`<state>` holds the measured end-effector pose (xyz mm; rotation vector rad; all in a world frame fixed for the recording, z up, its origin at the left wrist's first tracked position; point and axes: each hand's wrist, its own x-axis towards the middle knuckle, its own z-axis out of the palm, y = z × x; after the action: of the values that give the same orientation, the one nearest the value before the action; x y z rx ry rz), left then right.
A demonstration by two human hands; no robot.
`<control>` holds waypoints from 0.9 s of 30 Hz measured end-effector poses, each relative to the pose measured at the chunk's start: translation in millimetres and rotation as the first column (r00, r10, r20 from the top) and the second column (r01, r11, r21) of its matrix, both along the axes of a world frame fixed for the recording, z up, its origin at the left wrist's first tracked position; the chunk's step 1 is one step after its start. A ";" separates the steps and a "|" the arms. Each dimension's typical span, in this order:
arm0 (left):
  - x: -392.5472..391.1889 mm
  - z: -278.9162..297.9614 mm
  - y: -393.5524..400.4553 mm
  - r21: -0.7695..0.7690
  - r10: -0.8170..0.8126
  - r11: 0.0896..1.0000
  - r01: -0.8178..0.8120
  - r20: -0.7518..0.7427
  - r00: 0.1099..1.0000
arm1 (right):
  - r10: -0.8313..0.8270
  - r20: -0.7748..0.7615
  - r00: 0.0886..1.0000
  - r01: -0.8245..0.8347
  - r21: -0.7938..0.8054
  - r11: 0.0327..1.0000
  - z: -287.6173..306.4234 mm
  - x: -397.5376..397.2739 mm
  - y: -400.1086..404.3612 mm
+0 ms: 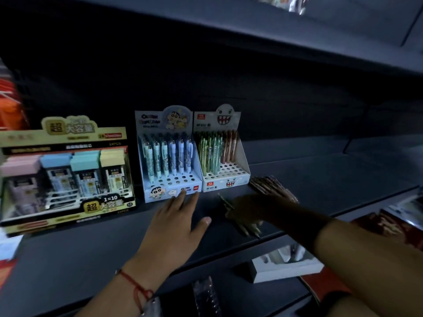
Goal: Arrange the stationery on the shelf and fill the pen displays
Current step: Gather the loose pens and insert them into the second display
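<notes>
Pens (246, 227) lay loose on the shelf (320, 177) under the right hand (249, 208), its grip too dark to judge; left hand (180, 221) flat, fingertips touching the blue display (169, 156). Light, slippery; pinch mid-barrel

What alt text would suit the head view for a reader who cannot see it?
On a dark shelf, a person's left hand touches a blue cartoon pen display box with straight fingers, while the shadowed right hand reaches over loose pens. A white monster-face pen display stands alongside.
</notes>
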<state>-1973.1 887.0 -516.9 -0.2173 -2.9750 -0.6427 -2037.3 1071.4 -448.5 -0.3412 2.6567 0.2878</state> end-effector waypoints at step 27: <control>-18.4 9.8 9.1 0.942 0.122 0.216 -0.256 0.234 0.965 | 0.198 0.616 0.762 0.621 -0.783 0.046 -32.2 44.8 -36.4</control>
<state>-1991.5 896.1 -507.1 0.3110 -1.9453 -2.3135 -1992.5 1035.0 -480.7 -0.2739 1.6732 -1.6680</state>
